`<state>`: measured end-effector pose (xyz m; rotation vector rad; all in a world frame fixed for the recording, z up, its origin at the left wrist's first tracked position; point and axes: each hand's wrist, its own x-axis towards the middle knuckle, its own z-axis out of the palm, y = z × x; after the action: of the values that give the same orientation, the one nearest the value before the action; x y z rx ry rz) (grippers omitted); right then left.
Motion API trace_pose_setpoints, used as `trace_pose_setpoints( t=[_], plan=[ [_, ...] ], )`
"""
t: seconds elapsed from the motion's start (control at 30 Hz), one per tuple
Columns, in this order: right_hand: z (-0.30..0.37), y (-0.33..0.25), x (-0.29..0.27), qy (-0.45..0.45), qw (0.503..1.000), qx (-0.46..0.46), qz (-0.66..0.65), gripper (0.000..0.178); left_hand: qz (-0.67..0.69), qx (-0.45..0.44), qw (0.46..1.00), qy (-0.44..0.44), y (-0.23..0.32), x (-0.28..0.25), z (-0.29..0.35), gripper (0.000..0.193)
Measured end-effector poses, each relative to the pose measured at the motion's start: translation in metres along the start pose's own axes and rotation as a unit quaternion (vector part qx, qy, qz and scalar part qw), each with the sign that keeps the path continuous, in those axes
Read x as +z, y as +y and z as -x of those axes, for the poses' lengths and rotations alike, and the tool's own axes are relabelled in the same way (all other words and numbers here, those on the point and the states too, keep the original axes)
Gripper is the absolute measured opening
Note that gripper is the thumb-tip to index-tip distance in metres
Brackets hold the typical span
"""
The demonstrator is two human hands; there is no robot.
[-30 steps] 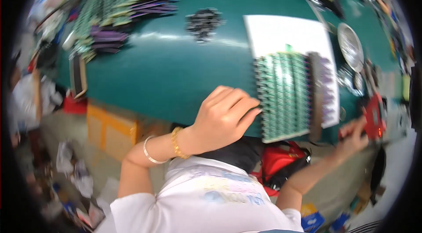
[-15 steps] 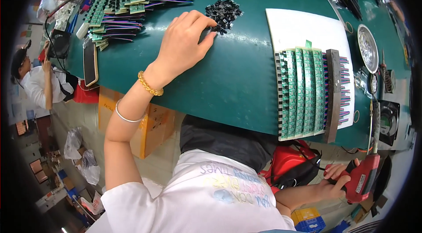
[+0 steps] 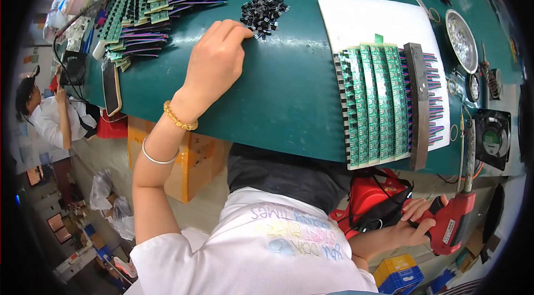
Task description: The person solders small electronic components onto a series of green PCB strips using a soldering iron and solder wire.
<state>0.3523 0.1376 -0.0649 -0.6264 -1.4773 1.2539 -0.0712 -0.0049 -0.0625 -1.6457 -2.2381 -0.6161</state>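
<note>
At the near-left edge of a pile of small black connectors [image 3: 265, 11] is my left hand [image 3: 216, 61], palm down, with fingers bent and the index fingertip touching the pile. Its thumb is hidden, so whatever it pinches cannot be made out. My right hand [image 3: 418, 222] grips a red soldering gun [image 3: 453, 222] beyond the table's front edge, its long barrel pointing up beside the fan. Rows of green circuit boards [image 3: 370, 106] lie side by side on a white foam sheet [image 3: 364, 16]. A dark metal bar [image 3: 417, 106] rests across their coloured wires.
Stacked wired circuit boards [image 3: 156, 0] fan out at the far left, near a phone [image 3: 111, 89]. To the right stand a round metal dish [image 3: 461, 39], a coiled iron holder [image 3: 492, 83] and a black fan [image 3: 493, 136]. Another person [image 3: 53, 111] sits at the left.
My left hand has drawn slightly back, its thumb passing from sight under the fingers. The right hand still holds the soldering gun. The whole view has shifted a little.
</note>
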Motion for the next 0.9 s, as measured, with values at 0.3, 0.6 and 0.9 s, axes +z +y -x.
trace_pose_setpoints(
  t=[0.3,0.6,0.9],
  plan=[
    [0.004,0.001,0.0,0.008,1.0,0.009,-0.01,0.064,0.06,-0.124,0.99,0.013,0.009,-0.003,0.008,0.016],
    [0.015,-0.008,0.038,0.003,0.997,0.054,-0.055,0.056,0.222,-0.235,0.946,-0.01,0.052,-0.018,0.013,0.005],
    [0.026,-0.024,0.092,-0.048,0.972,0.211,0.088,0.061,0.513,-0.022,0.854,-0.079,0.184,-0.015,0.021,0.024]
  ],
)
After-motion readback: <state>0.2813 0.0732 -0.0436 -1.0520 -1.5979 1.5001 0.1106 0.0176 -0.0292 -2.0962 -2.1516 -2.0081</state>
